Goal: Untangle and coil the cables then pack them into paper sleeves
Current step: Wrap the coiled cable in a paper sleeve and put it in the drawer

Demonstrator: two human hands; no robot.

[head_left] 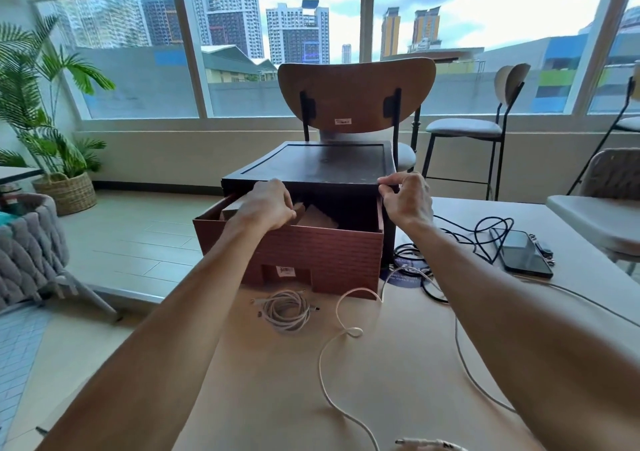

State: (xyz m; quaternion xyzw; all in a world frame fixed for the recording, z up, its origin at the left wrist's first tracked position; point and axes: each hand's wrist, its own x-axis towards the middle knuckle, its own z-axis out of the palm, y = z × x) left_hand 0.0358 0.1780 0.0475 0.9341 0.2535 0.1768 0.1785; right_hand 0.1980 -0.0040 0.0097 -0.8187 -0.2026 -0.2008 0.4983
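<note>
A brick-patterned drawer is pulled out of a dark box on the table. My left hand reaches into the drawer and grips a brown paper sleeve among several inside. My right hand pinches the front right corner of the dark box's top. A coiled white cable lies on the table in front of the drawer. A loose white cable trails across the table toward me. Tangled black cables lie to the right of the box.
A black phone lies on the table at the right, beside the black cables. A wooden chair stands behind the box, with bar stools further right. A potted palm and a grey woven seat stand at the left.
</note>
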